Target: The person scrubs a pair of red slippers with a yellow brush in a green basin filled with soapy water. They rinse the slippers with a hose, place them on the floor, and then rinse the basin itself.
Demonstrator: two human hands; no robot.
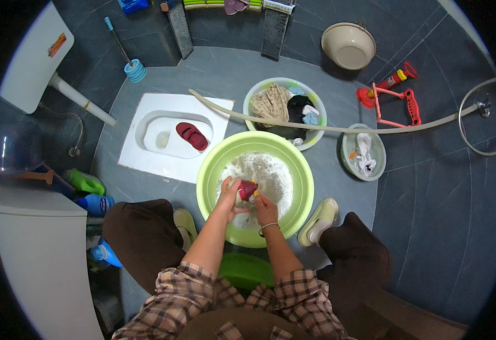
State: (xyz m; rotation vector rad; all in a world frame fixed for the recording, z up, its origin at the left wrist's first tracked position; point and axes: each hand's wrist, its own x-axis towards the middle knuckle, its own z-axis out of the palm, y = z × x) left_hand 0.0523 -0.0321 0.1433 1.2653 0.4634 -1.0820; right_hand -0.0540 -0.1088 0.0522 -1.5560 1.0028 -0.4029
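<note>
A large lime-green plastic basin (303, 191) of cloudy, sudsy water (275, 182) stands before me. Over the water, my left hand (229, 196) grips a dark red slipper (246, 190) with a pale side turned to the left. My right hand (266, 211) is closed on a small tool with yellow parts (256, 193), possibly a brush, against the slipper; most of it is hidden by the fingers. Another dark red slipper (192, 136) lies in the white squat toilet (145, 104) beyond the basin's left side.
Behind the basin, a tub (323, 106) holds clothes, and a hose (350, 129) crosses over it. A small basin (345, 168) with white cloth stands right, near a red plunger (365, 97). Bottles (99, 205) line the left. A green stool (245, 267) is below my arms.
</note>
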